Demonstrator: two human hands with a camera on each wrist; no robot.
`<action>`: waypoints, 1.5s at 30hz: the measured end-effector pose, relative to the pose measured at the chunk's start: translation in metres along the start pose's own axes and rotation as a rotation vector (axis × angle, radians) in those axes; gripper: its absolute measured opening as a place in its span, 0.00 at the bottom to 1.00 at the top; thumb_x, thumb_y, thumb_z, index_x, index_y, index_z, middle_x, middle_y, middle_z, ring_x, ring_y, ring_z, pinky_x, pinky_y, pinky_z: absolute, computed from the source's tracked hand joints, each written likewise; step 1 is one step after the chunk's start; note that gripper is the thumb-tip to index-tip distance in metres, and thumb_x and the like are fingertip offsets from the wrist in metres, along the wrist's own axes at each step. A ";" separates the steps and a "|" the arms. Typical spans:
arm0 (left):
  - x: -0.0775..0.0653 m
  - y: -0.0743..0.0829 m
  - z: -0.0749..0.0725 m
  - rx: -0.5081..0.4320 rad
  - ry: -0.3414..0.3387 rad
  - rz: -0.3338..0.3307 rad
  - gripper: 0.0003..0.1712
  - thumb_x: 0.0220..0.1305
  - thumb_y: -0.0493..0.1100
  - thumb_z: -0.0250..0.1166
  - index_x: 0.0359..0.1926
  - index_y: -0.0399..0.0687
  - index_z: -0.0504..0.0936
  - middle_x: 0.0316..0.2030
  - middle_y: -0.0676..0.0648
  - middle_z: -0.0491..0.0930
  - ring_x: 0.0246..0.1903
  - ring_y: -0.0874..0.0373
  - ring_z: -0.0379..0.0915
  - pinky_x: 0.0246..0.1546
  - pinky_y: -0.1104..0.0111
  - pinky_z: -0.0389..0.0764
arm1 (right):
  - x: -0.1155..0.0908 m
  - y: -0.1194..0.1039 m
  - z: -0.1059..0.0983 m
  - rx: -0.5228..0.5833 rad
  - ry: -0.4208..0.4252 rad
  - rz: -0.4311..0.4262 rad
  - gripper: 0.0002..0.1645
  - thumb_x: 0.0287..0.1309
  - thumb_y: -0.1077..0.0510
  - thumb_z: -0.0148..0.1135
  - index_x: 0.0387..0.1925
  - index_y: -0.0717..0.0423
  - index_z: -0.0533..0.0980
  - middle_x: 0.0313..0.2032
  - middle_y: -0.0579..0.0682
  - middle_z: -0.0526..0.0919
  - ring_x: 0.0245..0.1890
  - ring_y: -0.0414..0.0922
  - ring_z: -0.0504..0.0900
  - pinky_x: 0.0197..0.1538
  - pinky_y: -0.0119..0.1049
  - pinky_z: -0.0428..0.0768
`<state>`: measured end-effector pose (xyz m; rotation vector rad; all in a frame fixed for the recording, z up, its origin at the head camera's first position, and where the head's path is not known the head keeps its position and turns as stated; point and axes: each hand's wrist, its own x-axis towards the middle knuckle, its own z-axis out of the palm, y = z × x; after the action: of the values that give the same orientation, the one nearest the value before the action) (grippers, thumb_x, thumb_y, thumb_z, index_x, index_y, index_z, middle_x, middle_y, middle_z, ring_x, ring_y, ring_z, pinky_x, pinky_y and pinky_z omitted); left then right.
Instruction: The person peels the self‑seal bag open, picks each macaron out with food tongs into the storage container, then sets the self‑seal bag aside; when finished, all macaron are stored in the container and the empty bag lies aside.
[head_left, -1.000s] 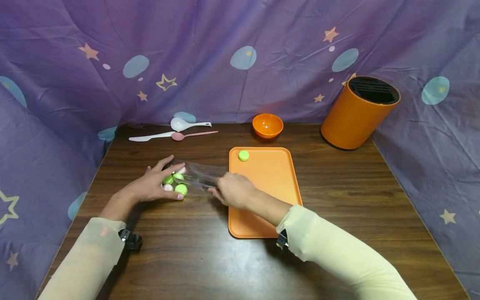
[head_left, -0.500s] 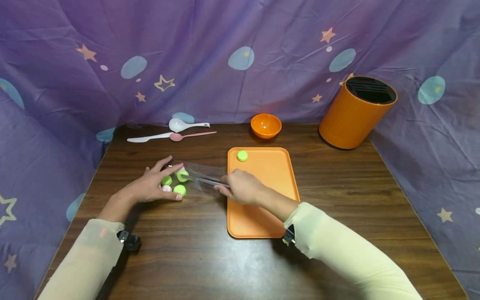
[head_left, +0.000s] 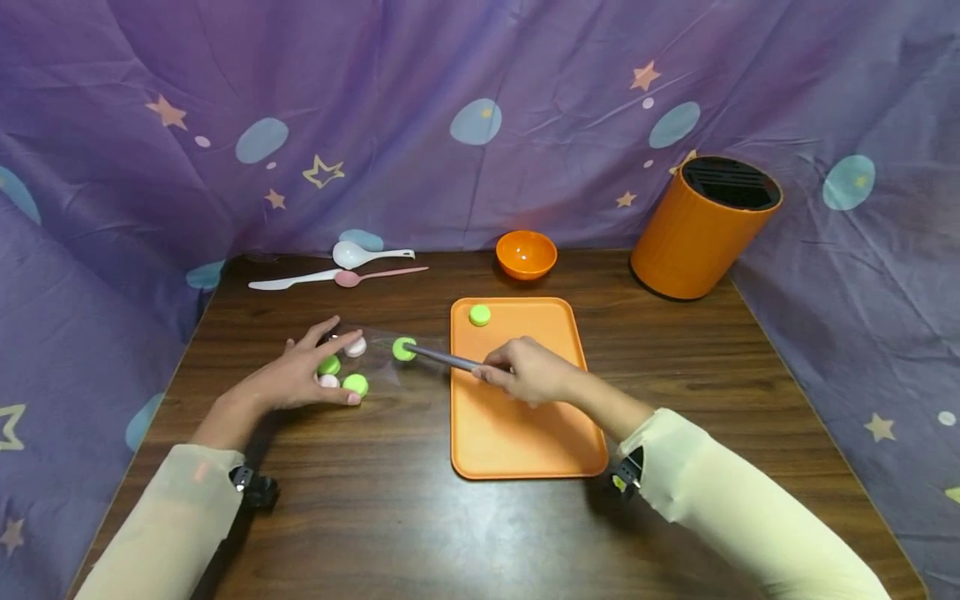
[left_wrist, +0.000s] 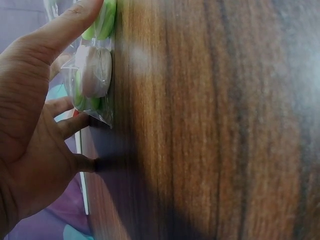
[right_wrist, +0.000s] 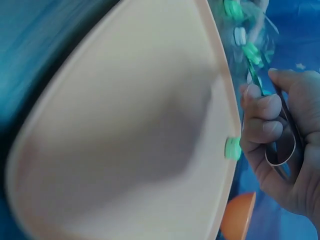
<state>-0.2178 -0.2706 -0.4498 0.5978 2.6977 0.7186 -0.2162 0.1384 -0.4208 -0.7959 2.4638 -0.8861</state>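
Note:
In the head view my right hand [head_left: 528,372] grips metal tongs [head_left: 442,357], which hold a green macaron [head_left: 403,348] at their tips. The macaron is at the mouth end of a clear plastic bag [head_left: 378,367], left of the orange tray [head_left: 525,454]. My left hand [head_left: 288,375] holds the bag, thumb and fingers spread around it. Inside lie green macarons [head_left: 356,385] and pinkish-white macarons [head_left: 355,347]. The left wrist view has the thumb over the bag beside a pale macaron [left_wrist: 95,72]. Another green macaron [head_left: 480,315] sits at the tray's far left corner.
An orange bowl [head_left: 527,255] stands behind the tray. At the back right is an orange knife block [head_left: 705,229]. A white ladle [head_left: 352,254], a white knife [head_left: 288,281] and a pink spoon [head_left: 348,278] lie along the back left, before a purple curtain [head_left: 390,125].
My right hand has moved right, over the tray, and the tongs have drawn a green macaron rightward from the others in the bag. The left hand has stayed nearly still on the bag.

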 end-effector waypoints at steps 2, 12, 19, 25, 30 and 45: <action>0.000 0.000 0.000 -0.002 -0.004 -0.002 0.63 0.62 0.68 0.81 0.89 0.58 0.59 0.89 0.31 0.40 0.84 0.19 0.46 0.74 0.14 0.38 | -0.008 0.004 -0.005 0.036 -0.013 0.021 0.19 0.84 0.49 0.60 0.45 0.59 0.88 0.16 0.41 0.76 0.09 0.36 0.71 0.17 0.31 0.72; -0.001 0.002 -0.001 -0.003 -0.008 -0.007 0.64 0.62 0.67 0.81 0.89 0.57 0.59 0.89 0.30 0.39 0.83 0.18 0.47 0.74 0.14 0.38 | -0.051 0.031 -0.035 0.104 -0.012 0.075 0.17 0.85 0.50 0.60 0.51 0.57 0.89 0.20 0.45 0.77 0.10 0.38 0.68 0.15 0.33 0.72; -0.002 0.001 -0.001 0.000 -0.014 -0.022 0.63 0.62 0.67 0.81 0.89 0.58 0.58 0.89 0.30 0.39 0.83 0.17 0.46 0.74 0.13 0.38 | -0.073 0.061 -0.057 0.076 0.075 0.143 0.19 0.86 0.50 0.57 0.50 0.60 0.87 0.22 0.49 0.80 0.10 0.39 0.70 0.13 0.34 0.71; -0.002 0.001 0.000 -0.019 -0.013 -0.031 0.63 0.62 0.66 0.81 0.89 0.58 0.58 0.89 0.30 0.39 0.84 0.18 0.42 0.74 0.14 0.37 | -0.076 0.085 -0.063 0.050 0.130 0.252 0.25 0.87 0.44 0.56 0.48 0.60 0.86 0.22 0.49 0.81 0.11 0.41 0.72 0.15 0.35 0.72; -0.001 0.002 0.001 -0.029 -0.016 -0.022 0.63 0.62 0.66 0.81 0.89 0.57 0.59 0.88 0.30 0.39 0.84 0.18 0.42 0.74 0.14 0.37 | -0.072 0.092 -0.064 0.076 0.117 0.296 0.27 0.86 0.41 0.55 0.45 0.59 0.86 0.21 0.49 0.80 0.10 0.40 0.71 0.16 0.35 0.71; 0.002 0.006 -0.001 -0.035 -0.032 -0.030 0.63 0.62 0.66 0.81 0.89 0.58 0.58 0.89 0.30 0.39 0.84 0.18 0.41 0.75 0.15 0.36 | -0.061 0.084 -0.079 0.119 0.051 0.350 0.31 0.86 0.39 0.54 0.43 0.62 0.86 0.21 0.49 0.79 0.12 0.40 0.71 0.18 0.35 0.72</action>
<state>-0.2181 -0.2654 -0.4458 0.5546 2.6537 0.7409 -0.2439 0.2653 -0.4105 -0.2914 2.4606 -0.9157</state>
